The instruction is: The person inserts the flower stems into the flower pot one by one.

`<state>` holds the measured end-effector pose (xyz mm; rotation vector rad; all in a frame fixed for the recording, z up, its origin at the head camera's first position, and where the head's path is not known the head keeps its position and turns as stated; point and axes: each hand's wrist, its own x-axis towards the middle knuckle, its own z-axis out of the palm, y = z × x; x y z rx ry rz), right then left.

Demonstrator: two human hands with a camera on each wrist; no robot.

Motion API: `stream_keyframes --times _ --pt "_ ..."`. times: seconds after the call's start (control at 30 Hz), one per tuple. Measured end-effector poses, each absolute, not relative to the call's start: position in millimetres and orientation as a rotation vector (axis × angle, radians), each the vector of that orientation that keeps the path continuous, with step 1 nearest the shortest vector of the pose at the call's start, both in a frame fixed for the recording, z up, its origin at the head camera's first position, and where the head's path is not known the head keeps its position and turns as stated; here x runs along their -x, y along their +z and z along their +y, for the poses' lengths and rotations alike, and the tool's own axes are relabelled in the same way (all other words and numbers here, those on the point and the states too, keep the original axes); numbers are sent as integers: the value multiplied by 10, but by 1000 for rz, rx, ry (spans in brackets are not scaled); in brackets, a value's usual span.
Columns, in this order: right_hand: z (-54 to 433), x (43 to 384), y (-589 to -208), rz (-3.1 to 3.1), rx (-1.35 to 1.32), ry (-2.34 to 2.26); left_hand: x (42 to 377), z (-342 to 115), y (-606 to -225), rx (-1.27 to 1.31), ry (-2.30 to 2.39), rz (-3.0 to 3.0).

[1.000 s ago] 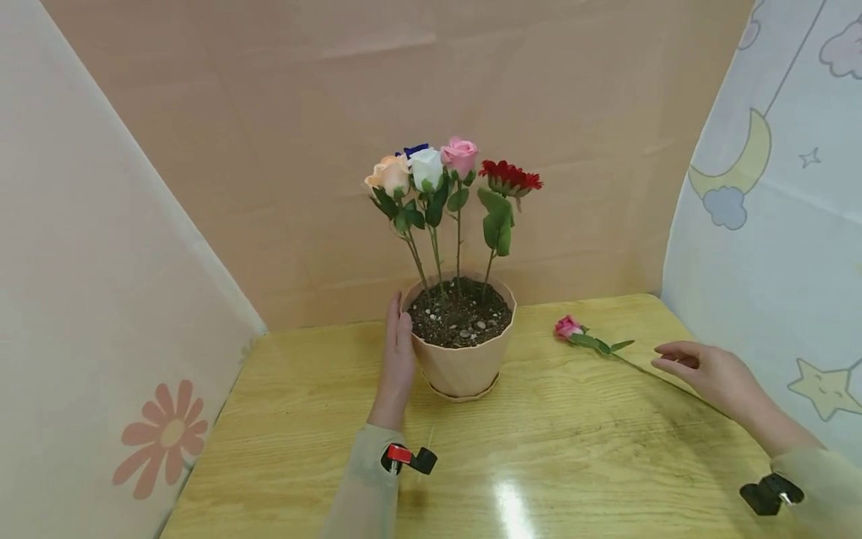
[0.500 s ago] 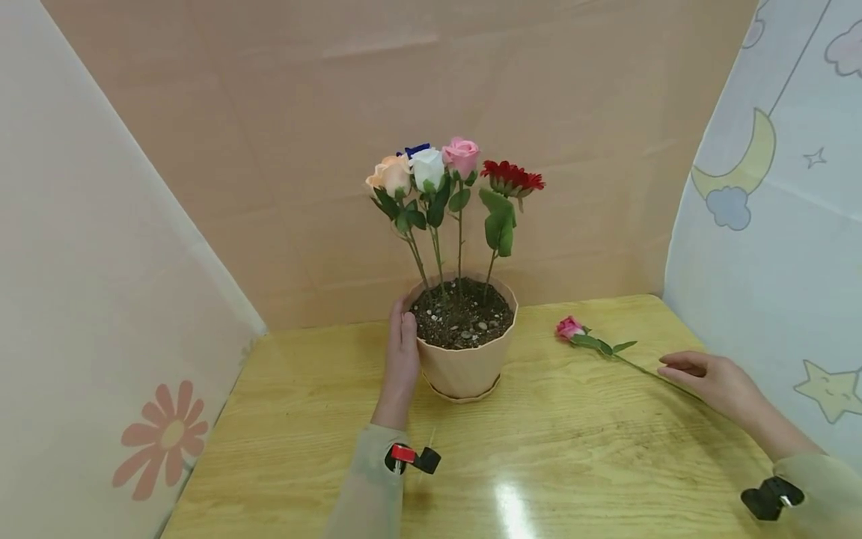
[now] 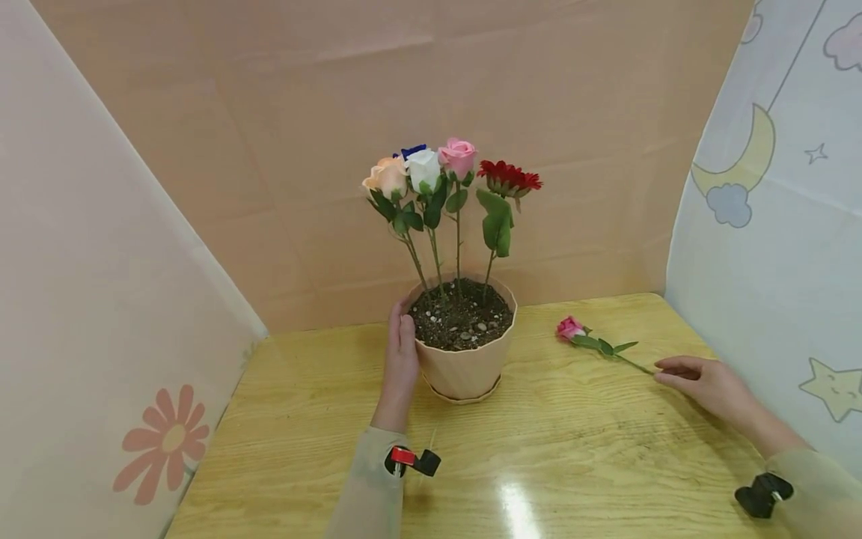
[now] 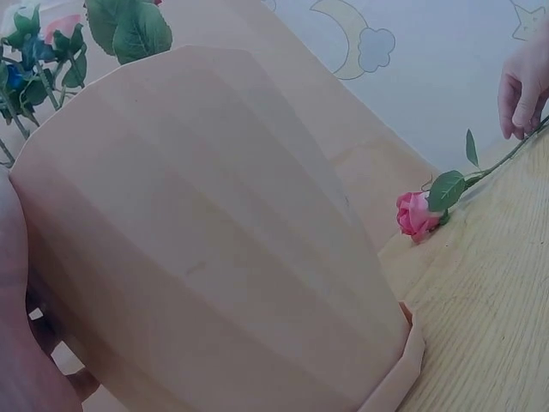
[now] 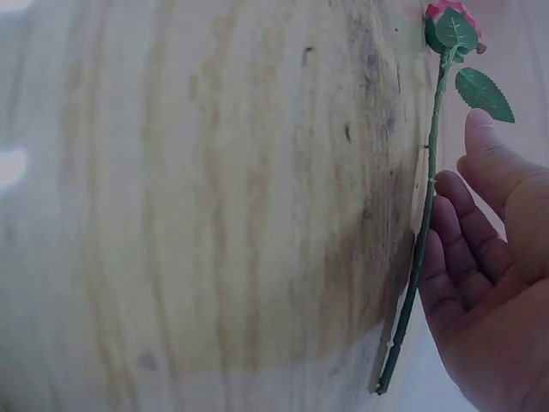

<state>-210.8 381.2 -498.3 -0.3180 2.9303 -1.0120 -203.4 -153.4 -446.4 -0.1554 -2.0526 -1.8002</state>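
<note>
A pale peach flowerpot [image 3: 465,368] of dark soil stands on the table in the head view. My left hand [image 3: 401,352] rests along its left side, fingers fairly straight, thumb by the rim. Peach [image 3: 388,178], white [image 3: 424,171] and pink [image 3: 458,157] roses, a dark red flower [image 3: 509,178] and a partly hidden blue flower [image 3: 412,150] rise from the soil. To the right lies a pink artificial rose [image 3: 570,328], its bloom toward the pot. My right hand [image 3: 703,385] is at its stem [image 5: 431,172], fingers loosely bent beside it and thumb apart in the right wrist view.
The wooden table [image 3: 572,449] runs under everything, with a saucer [image 3: 465,400] beneath the pot. A peach backdrop [image 3: 303,187] closes off the rear. White printed cloths hang at the left [image 3: 101,262] and right [image 3: 761,284].
My right hand has moved slightly down and left, closer along the rose's stem. My left hand stays against the pot, and the flowers keep their places.
</note>
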Motion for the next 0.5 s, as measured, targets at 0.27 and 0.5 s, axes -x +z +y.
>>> stream_keyframes --times 0.27,0.5 --pt "3795 2137 -5073 2952 305 -965 2011 -1537 -4466 150 -1837 -2048" --pt "3770 2187 -5133 2963 283 -958 2023 -1551 -4464 161 -1828 -2057"
